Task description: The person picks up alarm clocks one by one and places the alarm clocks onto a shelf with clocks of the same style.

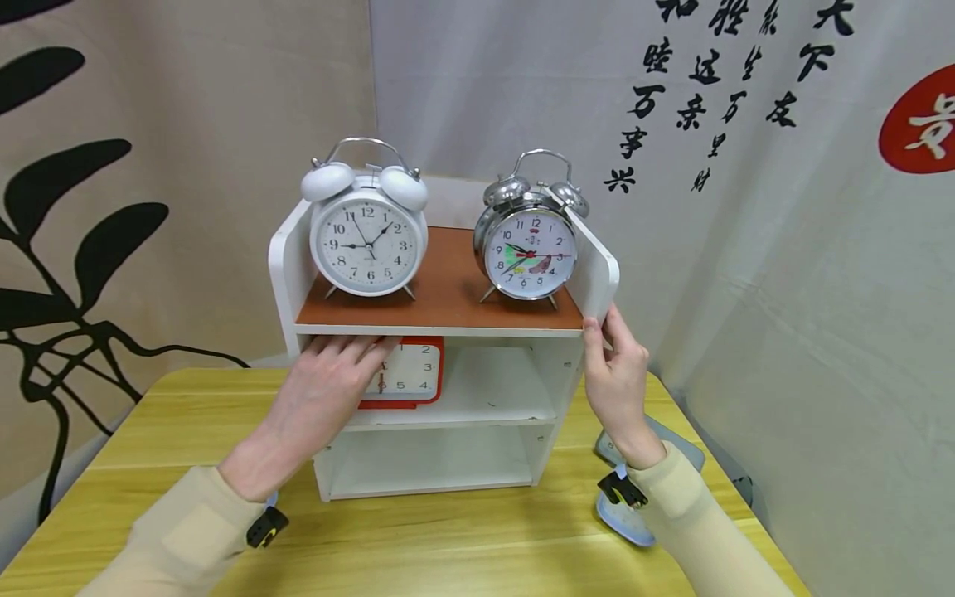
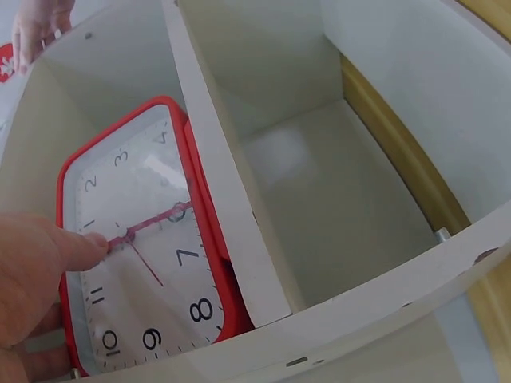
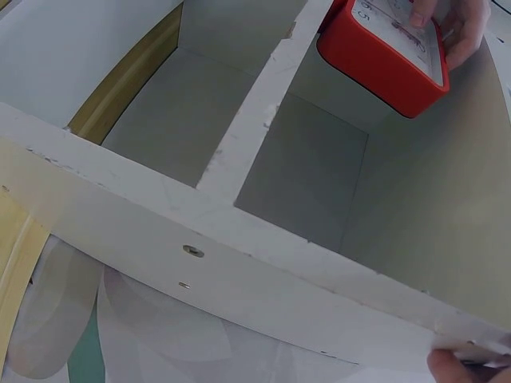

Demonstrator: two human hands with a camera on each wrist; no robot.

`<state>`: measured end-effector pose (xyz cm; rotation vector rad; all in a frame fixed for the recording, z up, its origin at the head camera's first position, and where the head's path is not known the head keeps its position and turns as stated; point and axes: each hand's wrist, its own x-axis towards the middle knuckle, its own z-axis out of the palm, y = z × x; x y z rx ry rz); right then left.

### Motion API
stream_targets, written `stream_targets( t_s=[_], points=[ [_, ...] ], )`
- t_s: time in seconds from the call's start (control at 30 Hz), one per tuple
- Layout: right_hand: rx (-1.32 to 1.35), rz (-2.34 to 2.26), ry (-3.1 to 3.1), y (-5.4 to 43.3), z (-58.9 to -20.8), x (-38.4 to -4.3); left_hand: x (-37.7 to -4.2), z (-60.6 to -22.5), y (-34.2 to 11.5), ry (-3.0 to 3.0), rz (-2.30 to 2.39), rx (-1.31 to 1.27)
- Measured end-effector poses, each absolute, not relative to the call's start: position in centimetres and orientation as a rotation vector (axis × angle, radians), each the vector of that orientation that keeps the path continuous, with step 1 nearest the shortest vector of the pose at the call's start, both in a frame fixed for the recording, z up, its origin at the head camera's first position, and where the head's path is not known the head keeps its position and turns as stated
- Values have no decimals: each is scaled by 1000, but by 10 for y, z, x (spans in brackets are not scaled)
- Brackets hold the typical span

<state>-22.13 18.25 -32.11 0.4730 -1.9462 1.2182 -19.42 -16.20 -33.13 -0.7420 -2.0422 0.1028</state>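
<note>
1. One table (image 1: 433,547) fills the low ground, wood-grained and yellow, and I'm working right over it.
2. Up comes the shelf (image 1: 500,332), white with a brown top, two compartments below, its fronts facing me.
3. Two bell clocks ride that top: the white clock (image 1: 369,245) on the left, the silver clock (image 1: 530,253) close to the right wall.
4. And here are my hands! The left hand (image 1: 321,385) reaches into the upper compartment and pinches the red clock (image 1: 410,369), thumb (image 2: 84,250) on the face, fingers around its top edge. My right hand (image 1: 619,373) grips the shelf's right wall at the front corner.
5. Now the relation that counts: the red clock is in the left part of that upper compartment, upright, its long axis running left to right. It's right at my left fingertips, the nearer hand by far; from my right hand it lies leftward, well apart. Whether it bears fully on the board, I can't tell.
6. And what a looker: rounded red frame, pale glossy face, black numerals, a pinkish-red pointer running towards the six.
</note>
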Motion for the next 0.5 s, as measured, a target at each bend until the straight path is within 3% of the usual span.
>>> stream_targets(
  t_s=[0.5],
  points=[
    [483, 1202, -1947, 184, -321, -222, -193, -337, -164, -2020, 64, -770]
  ],
)
